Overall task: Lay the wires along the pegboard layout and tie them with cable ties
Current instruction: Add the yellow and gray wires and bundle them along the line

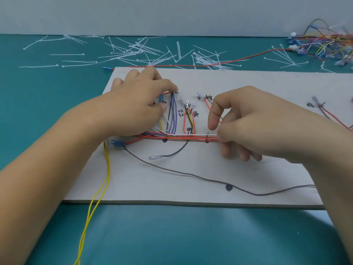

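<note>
Head view, both hands over the pegboard [210, 178], which lies flat on the teal mat [172, 236] across the middle of the frame.

Item 1, wire bundle [183, 137]: red and white strands run level across the centre of the pegboard, from under my left hand [137, 106] to my right hand [257, 123].

Item 2, right hand: fingers curled, and the bundle's right end passes into the grip at the thumb side. The index finger [213, 119] points down, its tip just above the white strand. The lower fingers are tucked under the palm and rest on the pegboard.

Item 3, left hand: palm down at centre left, fingers bent. The index tip touches a red strand just above the blue wires [172, 115]. I cannot tell whether this hand grips anything or only presses.

Item 4, branches: the blue wires rise from the bundle toward the far edge. A red loop [184, 121] stands just right of them, beside the handwritten marks [195, 114].

Item 5, loose runs: a yellow wire [104, 178] drops off the pegboard's left edge toward the lower left of the frame. A grey wire [191, 174] curves across the near half of the pegboard. A black wire [177, 152] ends in a clear terminal below the bundle.

Item 6, stock: white cable ties [133, 52] lie scattered on the mat across the upper part of the frame. A heap of wires [328, 43] sits at upper right, blurred.
</note>
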Available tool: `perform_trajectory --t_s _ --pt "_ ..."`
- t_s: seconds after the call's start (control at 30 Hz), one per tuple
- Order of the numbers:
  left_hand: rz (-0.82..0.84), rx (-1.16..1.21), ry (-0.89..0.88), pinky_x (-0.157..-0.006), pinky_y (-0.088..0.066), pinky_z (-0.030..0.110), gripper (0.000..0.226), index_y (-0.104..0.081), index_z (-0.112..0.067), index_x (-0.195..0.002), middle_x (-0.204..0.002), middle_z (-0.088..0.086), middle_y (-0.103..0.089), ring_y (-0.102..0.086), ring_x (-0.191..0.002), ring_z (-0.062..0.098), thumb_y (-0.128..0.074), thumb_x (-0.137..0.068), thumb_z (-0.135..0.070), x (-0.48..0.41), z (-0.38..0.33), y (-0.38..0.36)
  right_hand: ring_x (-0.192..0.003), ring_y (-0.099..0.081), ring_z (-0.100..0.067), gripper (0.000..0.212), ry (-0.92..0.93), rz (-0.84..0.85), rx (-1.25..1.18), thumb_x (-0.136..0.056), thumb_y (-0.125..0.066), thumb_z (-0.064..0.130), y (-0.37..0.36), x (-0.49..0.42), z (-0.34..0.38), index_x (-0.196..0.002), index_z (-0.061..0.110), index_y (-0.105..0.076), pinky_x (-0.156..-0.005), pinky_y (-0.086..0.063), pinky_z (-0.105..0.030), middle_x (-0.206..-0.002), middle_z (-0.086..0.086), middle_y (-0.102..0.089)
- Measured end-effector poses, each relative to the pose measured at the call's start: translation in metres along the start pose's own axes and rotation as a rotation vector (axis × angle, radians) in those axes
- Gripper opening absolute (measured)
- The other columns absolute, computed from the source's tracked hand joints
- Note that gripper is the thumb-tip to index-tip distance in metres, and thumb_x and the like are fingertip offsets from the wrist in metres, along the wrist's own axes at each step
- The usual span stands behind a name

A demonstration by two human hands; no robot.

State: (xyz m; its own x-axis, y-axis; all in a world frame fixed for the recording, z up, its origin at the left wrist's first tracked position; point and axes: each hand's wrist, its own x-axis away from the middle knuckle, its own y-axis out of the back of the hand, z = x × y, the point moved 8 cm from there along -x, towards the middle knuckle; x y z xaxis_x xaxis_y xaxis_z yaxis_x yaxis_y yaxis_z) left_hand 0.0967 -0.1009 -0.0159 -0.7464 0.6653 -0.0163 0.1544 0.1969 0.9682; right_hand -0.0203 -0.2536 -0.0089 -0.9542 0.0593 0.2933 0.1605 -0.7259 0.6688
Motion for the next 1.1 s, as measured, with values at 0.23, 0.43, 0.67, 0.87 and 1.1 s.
perform_trajectory --t_s 0.23,0.43,0.67,0.87,1.1 --pt "0.045 0.046 0.009 -0.094 -0.020 0.035 0.044 -0.041 -0.046 -0.148 -0.132 -0.012 -0.037 -0.031 -0.119 0.017 -0.046 -0.106 -0.032 0.005 0.000 -0.003 -0.042 -0.063 -0.020 0.013 -0.051 0.008 0.079 -0.091 -0.061 0.011 0.008 0.001 -0.008 -0.092 0.022 -0.055 -0.038 -0.043 -0.026 -0.062 -0.006 -0.074" --pt "0.005 0.132 -0.040 -0.106 -0.031 0.043 0.048 -0.042 -0.042 -0.148 -0.134 -0.013 -0.042 -0.035 -0.122 0.013 -0.052 -0.101 -0.040 0.018 -0.010 0.010 -0.030 -0.052 -0.014 0.025 -0.066 -0.092 0.202 -0.086 -0.077 0.033 0.023 0.006 -0.009 -0.081 0.021 -0.056 -0.033 -0.036 -0.020 -0.053 -0.004 -0.069" --pt "0.067 0.278 -0.152 -0.069 -0.043 0.024 0.025 -0.072 -0.039 -0.105 -0.099 -0.020 -0.063 -0.061 -0.093 0.003 -0.058 -0.089 -0.052 0.023 -0.040 0.017 -0.034 -0.055 -0.012 0.014 -0.031 -0.054 0.242 -0.086 -0.077 0.034 0.036 0.005 -0.017 -0.078 0.029 -0.067 -0.035 -0.040 -0.022 -0.056 0.000 -0.071" --pt "0.021 0.182 -0.300 -0.074 -0.051 0.034 0.010 -0.072 -0.027 -0.082 -0.083 -0.014 -0.066 -0.062 -0.076 0.004 -0.069 -0.089 -0.034 0.024 -0.073 0.010 -0.039 -0.060 -0.018 0.012 -0.042 0.034 0.244 -0.088 -0.071 0.022 0.038 0.005 -0.028 -0.078 0.028 -0.074 -0.045 -0.050 -0.030 -0.060 -0.003 -0.073" --pt "0.063 0.323 -0.305 -0.069 -0.055 0.037 0.007 -0.074 -0.029 -0.081 -0.079 -0.012 -0.069 -0.064 -0.073 0.010 -0.078 -0.086 -0.028 0.026 -0.067 0.005 -0.044 -0.066 -0.019 0.011 0.004 0.063 0.141 -0.081 -0.076 0.013 0.042 0.010 -0.023 -0.070 0.016 -0.076 -0.039 -0.048 -0.025 -0.060 -0.009 -0.071"
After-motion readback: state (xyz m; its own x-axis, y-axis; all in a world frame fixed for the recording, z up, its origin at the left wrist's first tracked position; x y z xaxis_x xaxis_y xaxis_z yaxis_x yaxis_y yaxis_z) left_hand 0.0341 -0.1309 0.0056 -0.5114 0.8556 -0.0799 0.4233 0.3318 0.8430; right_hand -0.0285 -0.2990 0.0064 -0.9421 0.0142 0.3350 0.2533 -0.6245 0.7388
